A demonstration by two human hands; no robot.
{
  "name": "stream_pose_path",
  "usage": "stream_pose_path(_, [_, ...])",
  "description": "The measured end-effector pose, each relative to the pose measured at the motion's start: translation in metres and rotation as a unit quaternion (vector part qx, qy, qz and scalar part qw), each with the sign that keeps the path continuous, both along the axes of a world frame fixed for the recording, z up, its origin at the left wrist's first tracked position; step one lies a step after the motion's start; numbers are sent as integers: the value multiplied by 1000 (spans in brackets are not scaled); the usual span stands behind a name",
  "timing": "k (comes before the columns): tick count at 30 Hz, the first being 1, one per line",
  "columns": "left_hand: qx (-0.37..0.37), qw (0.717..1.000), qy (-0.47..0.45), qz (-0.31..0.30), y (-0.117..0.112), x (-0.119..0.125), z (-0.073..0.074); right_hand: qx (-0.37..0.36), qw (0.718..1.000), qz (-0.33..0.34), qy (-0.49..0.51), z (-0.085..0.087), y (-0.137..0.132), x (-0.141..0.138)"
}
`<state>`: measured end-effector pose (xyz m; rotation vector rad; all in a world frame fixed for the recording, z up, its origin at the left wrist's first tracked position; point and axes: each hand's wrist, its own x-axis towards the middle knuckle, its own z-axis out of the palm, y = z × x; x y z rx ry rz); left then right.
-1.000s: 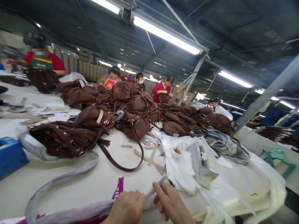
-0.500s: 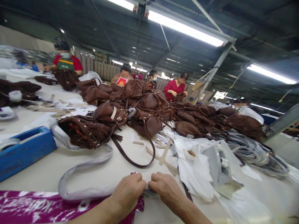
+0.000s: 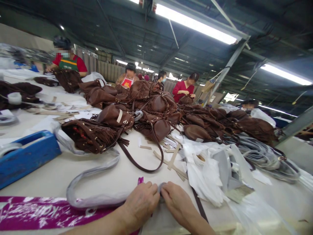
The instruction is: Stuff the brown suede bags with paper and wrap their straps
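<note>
right hand (image 3: 178, 201) moved nearer left hand (image 3: 143, 203); fingers (image 3: 153, 188) of both gripping grey strip (image 3: 105, 200); dispenser (image 3: 31, 160) holds tape (image 3: 9, 149).

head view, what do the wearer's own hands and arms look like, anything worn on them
The left hand and right hand are bare, with no gloves visible. The left forearm and right forearm show no sleeve, watch or bracelet. Parts are hidden, so rings cannot be ruled out.
</note>
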<state>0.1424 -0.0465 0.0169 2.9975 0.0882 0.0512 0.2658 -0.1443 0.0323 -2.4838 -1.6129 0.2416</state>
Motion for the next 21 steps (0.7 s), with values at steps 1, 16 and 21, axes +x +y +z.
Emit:
stream_pose_path(1, [-1,1000,1,-5,1,-1,1,-4,999,-14,42,4,2,0])
stream_pose_path(16, [-41,999,-12,-24,8,-13,-3,-39,986,144,71,17,10,17])
stream_pose_path(21, [-125,991,-15,54,17,-11,-7,-64,949,307,-16,15,4,28])
